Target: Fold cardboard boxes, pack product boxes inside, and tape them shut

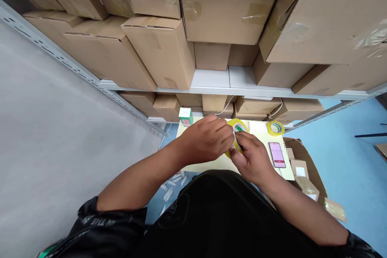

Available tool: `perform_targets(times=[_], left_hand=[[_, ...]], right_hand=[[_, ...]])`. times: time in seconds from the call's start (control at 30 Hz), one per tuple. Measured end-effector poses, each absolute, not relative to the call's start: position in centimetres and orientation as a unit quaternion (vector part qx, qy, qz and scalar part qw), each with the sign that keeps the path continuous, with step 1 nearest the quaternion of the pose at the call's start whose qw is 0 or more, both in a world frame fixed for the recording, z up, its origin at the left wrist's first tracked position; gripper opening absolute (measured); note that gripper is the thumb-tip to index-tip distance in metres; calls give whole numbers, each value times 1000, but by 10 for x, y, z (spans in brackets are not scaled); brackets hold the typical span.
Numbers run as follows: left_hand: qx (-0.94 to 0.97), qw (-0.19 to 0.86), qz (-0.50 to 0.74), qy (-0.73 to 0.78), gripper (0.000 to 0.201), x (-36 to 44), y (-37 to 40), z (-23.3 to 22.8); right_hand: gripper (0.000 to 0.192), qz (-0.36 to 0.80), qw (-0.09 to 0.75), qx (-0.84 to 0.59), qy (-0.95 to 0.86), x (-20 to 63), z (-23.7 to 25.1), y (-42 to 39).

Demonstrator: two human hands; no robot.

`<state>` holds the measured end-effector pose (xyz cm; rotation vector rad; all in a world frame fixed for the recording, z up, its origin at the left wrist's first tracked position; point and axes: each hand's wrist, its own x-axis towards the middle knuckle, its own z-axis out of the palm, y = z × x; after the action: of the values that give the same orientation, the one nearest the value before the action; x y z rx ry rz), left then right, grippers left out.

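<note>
A roll of yellow packing tape (pixel 239 123), with a green-and-white label inside its core, is held up over the small pale table (pixel 199 166). My right hand (pixel 253 156) grips its right and lower side, thumb and fingers around the ring. Against the roll's left edge, my left hand (pixel 211 138) is closed in a fist, knuckles up; what its fingers pinch is hidden. On the table to the right lie a second tape roll (pixel 275 128) and a phone (pixel 277 155) with a lit screen. A small green-and-white box (pixel 186 116) stands at the back left.
Cardboard boxes (pixel 220 4) fill the metal shelf (pixel 211 90) ahead, with more boxes below it. A large open carton (pixel 314 165) holding small boxes stands right of the table. White scraps (pixel 168 194) litter the floor at left, beside a grey wall (pixel 60 129).
</note>
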<state>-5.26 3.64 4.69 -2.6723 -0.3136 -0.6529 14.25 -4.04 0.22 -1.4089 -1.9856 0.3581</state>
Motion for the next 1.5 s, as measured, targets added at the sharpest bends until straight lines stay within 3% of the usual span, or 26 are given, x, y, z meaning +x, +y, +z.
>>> perform_targets(times=[0.27,0.43,0.67,1.07,1.37,1.5], left_hand=[[-957,162,-210,-119,26,-58,30,41],[-941,93,-268,-186,18,-66,23,38],[-931,3,-303,-204,22,-63,14,39],[-932,100,-296,-185,21,-60,6,30],[-933,-25,-303,-194,16,-58,5,28],[-932,-50,-299,-199,16,-60,4,26]], right_hand=[[6,141,336,-550,-751,140,1,-44],[7,171,372,-535,-739,144,11,-47],[9,213,389,-520,-730,145,22,-51],[10,222,386,-521,-728,143,18,-55],[8,297,398,-513,-700,151,20,-57],[25,353,422,-487,-678,153,16,-56]])
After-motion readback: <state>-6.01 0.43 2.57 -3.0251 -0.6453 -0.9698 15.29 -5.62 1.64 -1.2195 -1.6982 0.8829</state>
